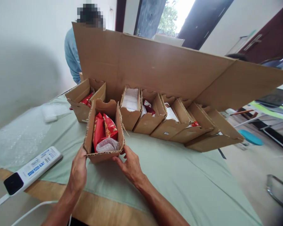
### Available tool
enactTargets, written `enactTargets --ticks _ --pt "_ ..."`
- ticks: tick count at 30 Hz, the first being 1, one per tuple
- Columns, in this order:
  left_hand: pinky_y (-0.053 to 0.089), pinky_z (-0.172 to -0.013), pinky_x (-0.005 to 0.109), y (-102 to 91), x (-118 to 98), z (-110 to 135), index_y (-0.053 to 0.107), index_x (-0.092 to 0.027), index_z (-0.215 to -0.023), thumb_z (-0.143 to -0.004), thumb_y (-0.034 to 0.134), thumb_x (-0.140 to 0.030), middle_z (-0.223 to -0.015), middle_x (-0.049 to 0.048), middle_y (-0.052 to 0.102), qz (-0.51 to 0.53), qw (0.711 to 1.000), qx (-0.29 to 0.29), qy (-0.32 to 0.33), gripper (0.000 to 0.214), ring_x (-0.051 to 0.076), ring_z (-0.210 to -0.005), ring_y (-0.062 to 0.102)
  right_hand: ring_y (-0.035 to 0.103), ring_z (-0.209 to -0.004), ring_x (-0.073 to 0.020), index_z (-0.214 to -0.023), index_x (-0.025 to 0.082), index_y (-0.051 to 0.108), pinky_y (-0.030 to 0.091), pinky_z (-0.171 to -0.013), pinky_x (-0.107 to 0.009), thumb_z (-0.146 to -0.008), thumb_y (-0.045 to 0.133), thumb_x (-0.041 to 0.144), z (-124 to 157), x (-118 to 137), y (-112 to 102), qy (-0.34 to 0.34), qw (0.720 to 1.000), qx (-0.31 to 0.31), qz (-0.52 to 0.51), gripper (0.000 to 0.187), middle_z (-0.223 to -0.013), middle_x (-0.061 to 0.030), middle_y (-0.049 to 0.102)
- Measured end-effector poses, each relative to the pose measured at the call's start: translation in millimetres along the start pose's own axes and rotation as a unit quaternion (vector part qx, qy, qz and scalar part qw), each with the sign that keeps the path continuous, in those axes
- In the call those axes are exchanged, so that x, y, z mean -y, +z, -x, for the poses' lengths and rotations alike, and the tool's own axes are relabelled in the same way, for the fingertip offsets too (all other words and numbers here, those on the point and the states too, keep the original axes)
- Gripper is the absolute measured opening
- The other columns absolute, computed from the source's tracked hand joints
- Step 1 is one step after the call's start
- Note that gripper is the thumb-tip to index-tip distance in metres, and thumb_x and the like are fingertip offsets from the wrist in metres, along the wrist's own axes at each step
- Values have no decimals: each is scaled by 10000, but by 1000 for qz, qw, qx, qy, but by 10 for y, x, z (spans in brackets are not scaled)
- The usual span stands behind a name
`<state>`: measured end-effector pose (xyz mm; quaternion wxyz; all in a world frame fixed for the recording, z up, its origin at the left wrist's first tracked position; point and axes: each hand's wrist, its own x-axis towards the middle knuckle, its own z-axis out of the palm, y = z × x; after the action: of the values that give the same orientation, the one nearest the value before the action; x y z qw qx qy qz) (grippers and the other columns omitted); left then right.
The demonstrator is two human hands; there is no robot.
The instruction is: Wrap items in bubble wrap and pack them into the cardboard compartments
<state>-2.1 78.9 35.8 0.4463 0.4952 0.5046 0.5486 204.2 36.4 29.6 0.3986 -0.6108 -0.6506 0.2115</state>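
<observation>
An open brown cardboard box stands on the pale green cloth just in front of me. Inside it are red packets and a wad of bubble wrap. My left hand grips the box's near left corner. At the near right corner, my right hand holds the box with its fingers curled under the edge.
A row of several open cardboard boxes with packets stands behind, backed by a large cardboard sheet. A person in a blue shirt is behind it. Bubble wrap and a white power strip lie left.
</observation>
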Motion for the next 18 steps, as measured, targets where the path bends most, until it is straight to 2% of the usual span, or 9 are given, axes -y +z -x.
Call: enactTargets --ticks 3,5,8,10,14,16,18 --pt "442 -1143 406 -28 83 299 630 -214 -1311 -966 517 -568 -1365 88 658 20 999 0 -36 507 269 -1349 552 703 -856 -211 -1241 184 620 588 -746 -320 -902 682 347 -37 -16 71 -13 1000 -11 18 381 -1032 -83 739" --pt "463 -1098 375 28 84 316 610 -220 -1286 -958 549 -542 -1319 83 667 -5 999 7 -34 464 257 -1291 581 706 -851 -207 -1232 195 624 587 -730 -310 -900 677 335 -70 -38 137 -13 1000 -19 19 364 -1016 -74 741" --pt "491 -1031 393 183 70 36 624 -208 -1161 -926 581 -474 -1124 64 705 -63 998 -3 -7 358 249 -1085 648 720 -857 -202 -1279 198 607 600 -765 -324 -919 619 281 -183 -128 254 -3 1000 -31 0 370 -1059 -82 747" --pt "483 -1046 413 293 74 -256 635 -197 -1147 -913 566 -421 -1092 66 701 -78 996 -35 7 330 251 -1063 649 732 -908 -202 -1330 194 586 607 -834 -346 -940 540 228 -273 -237 329 -2 999 -39 -13 394 -1143 -105 743" --pt "418 -1138 464 429 111 -708 583 -164 -1326 -893 546 -336 -1270 125 654 -68 994 -90 9 468 280 -1233 596 694 -1140 -249 -1330 162 608 560 -1030 -428 -903 505 152 -324 -497 426 -41 998 -40 4 440 -1261 -157 713" --pt "358 -1187 497 452 153 -759 508 -160 -1424 -879 581 -340 -1419 160 565 -75 990 -115 10 578 301 -1334 523 646 -1235 -266 -1313 164 627 518 -1098 -456 -884 527 138 -280 -592 450 -70 997 -34 21 442 -1302 -161 696" --pt "306 -1223 512 475 224 -706 423 -177 -1495 -847 666 -370 -1551 182 431 -90 988 -123 29 719 317 -1425 434 625 -1261 -268 -1294 168 643 501 -1120 -467 -887 535 132 -234 -641 465 -91 995 -29 31 423 -1327 -160 684"
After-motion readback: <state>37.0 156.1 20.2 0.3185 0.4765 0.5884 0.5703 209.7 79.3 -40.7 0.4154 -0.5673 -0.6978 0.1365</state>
